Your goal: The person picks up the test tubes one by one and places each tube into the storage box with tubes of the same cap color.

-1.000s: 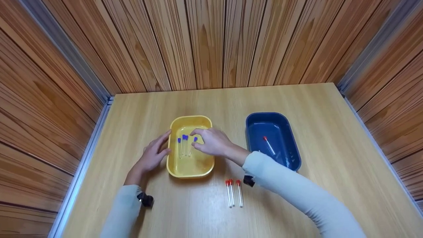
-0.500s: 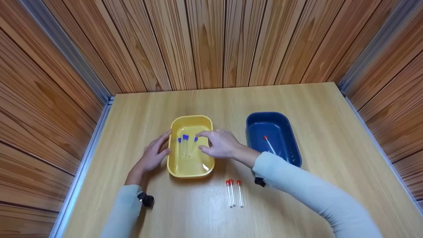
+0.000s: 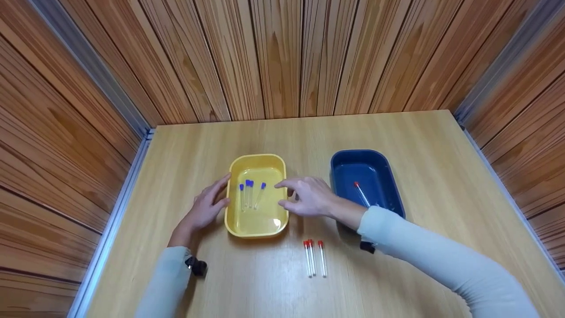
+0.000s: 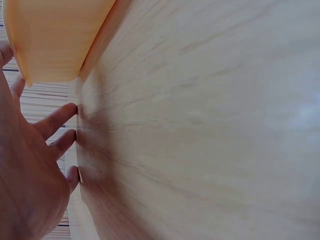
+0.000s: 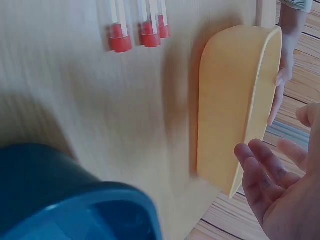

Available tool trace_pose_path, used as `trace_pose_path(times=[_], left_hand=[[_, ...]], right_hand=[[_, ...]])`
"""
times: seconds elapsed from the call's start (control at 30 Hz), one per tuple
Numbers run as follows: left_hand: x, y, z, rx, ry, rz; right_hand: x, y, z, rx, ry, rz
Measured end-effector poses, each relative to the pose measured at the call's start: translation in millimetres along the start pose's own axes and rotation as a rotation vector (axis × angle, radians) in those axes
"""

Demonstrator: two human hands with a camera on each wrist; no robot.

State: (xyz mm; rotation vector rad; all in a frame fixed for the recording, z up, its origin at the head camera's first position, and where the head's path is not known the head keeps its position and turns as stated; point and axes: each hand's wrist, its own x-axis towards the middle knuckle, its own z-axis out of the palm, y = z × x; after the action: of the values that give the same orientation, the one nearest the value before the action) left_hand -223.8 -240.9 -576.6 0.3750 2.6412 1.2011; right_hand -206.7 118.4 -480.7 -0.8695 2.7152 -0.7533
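Note:
A yellow plastic tray [image 3: 260, 226] holds several clear test tubes [image 3: 249, 190] with purple caps, lying in its left half. My left hand [image 3: 206, 206] rests its thumb and fingers against the left side and rim of that tray. Over the tray's right rim, my right hand [image 3: 312, 197] is spread with thumb and index finger apart and nothing between them. In the right wrist view its relaxed fingers [image 5: 265, 170] hover near the tray's rim.
Three red-capped test tubes [image 3: 312, 258] lie on the table in front, between the trays. To the right stands a blue tray [image 3: 353, 153] with a red-capped tube [image 3: 362, 194] in it; my right forearm partly covers its front. Wood-panelled walls [image 3: 282, 57] surround the table.
My right hand has drawn back rightward from the purple-capped tubes to the yellow tray's right rim. The tubes lie as before, and my left hand has stayed at the tray's side.

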Motion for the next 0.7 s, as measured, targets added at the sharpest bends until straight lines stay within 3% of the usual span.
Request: trace_pose_path(times=[0.7], left_hand=[[0.4, -0.1, 0.5, -0.007, 0.006, -0.022]], right_hand=[[-54.6, 31.7, -11.4, 0.087, 0.147, -0.027]])
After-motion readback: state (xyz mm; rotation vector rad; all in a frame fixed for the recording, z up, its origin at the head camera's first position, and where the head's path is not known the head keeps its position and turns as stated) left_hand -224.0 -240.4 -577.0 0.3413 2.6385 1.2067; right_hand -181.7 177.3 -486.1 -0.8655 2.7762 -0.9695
